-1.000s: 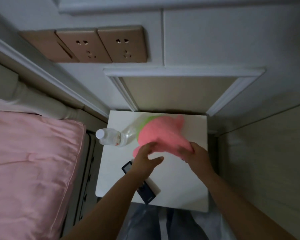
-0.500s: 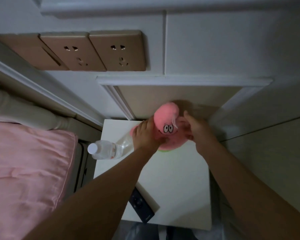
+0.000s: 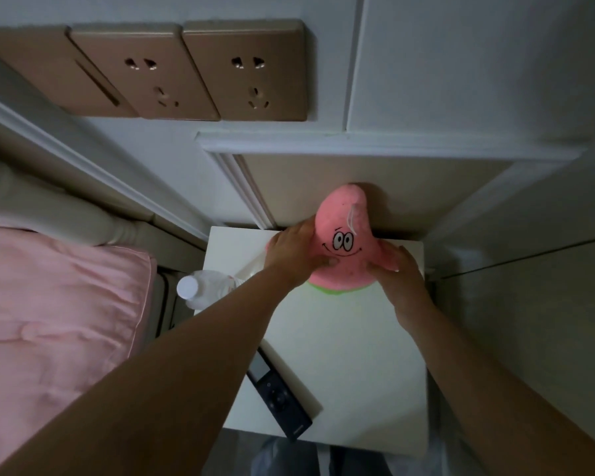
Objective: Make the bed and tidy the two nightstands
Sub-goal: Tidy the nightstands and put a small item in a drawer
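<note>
A pink star-shaped plush toy (image 3: 344, 235) with a drawn face and green shorts stands upright at the back of the white nightstand (image 3: 351, 355), its pointed top leaning on the wall panel. My left hand (image 3: 294, 250) grips its left side and my right hand (image 3: 397, 273) grips its right arm. A clear plastic water bottle (image 3: 203, 292) with a white cap lies on its side at the nightstand's left edge, partly hidden by my left forearm. A dark remote control (image 3: 279, 396) lies near the front edge, half covered by my arm.
The bed with a pink quilt (image 3: 49, 331) is close on the left. Three gold wall sockets (image 3: 186, 72) sit above the nightstand. White wall mouldings (image 3: 358, 146) frame the panel behind it. A wall stands close on the right.
The plush toy went from lying over the bottle mid-table to standing upright at the back against the wall. Both hands moved back with it and still hold it.
</note>
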